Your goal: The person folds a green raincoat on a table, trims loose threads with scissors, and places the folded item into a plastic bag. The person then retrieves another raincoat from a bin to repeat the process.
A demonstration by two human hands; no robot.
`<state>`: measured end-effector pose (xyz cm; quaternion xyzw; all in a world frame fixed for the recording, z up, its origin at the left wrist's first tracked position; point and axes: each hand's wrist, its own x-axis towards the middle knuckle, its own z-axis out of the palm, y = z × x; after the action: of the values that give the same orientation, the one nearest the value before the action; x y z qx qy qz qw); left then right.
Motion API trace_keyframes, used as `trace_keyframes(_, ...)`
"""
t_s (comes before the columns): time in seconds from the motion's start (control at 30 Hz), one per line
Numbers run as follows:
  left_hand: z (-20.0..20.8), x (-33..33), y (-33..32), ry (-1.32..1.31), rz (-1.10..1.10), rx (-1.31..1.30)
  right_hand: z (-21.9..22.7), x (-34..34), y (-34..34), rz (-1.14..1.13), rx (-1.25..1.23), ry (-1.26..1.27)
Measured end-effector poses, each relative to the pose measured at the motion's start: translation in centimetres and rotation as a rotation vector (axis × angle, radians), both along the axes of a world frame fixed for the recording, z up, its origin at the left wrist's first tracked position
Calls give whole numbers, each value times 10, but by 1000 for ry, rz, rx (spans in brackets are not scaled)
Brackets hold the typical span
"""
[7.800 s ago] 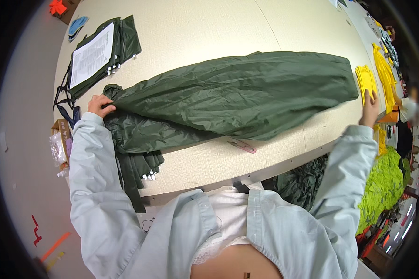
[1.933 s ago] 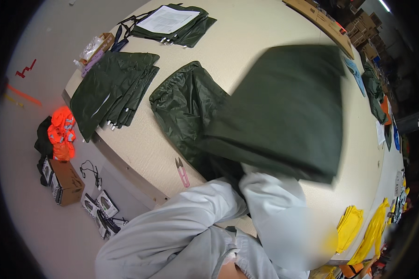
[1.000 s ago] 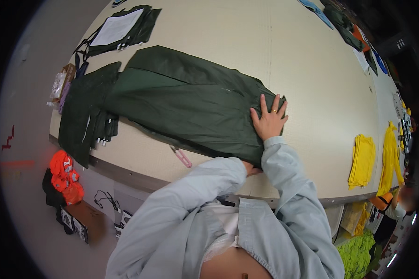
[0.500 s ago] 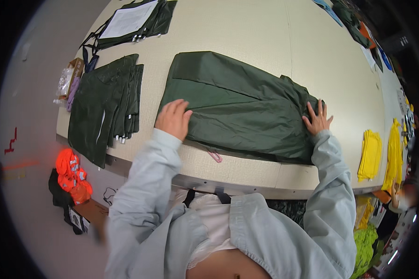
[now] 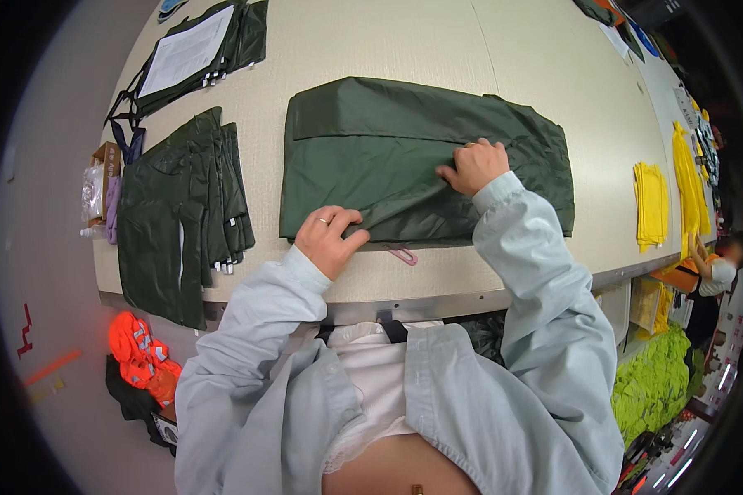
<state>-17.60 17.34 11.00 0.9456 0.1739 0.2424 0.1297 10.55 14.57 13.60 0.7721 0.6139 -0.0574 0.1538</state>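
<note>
A folded dark green garment (image 5: 363, 157) of smooth, slightly shiny cloth lies flat in front of me. My left hand (image 5: 330, 239) is closed on its near edge, close to the left corner, with fingertips bent over the cloth. Over the middle of the garment, my right hand (image 5: 477, 167) has curled fingers gathering the top layer; the cloth under its fingertips is partly hidden. Creases run across the fabric between both hands. From beneath the near edge pokes a pink loop (image 5: 404, 256), the rest of it covered.
Left of the garment lies a stack of dark green pieces (image 5: 161, 206). Behind it, a paper sheet (image 5: 186, 51) tops another dark stack. A small cardboard box (image 5: 107, 157) stands at the left edge. Folded yellow cloths (image 5: 651, 206) lie right. Another person (image 5: 714, 272) is at far right.
My right hand has left the garment's right end and moved left to its middle, its fingers now curled. My left hand has closed at the near edge. The garment's right end lies straighter.
</note>
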Motion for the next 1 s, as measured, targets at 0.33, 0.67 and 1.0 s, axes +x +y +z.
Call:
trace_keyframes(0.33, -4, -10, 16, 767, 484, -490, -1, -18, 12, -124, -368, -277)
trace_keyframes(0.67, 10, -35, 16, -636, 164, -522, 24, 53, -14, -233, 259, 1025)
trace_keyframes(1.0, -35, -22, 67, -597, 508, -1279, -37, 33, 35, 121, 680, 516)
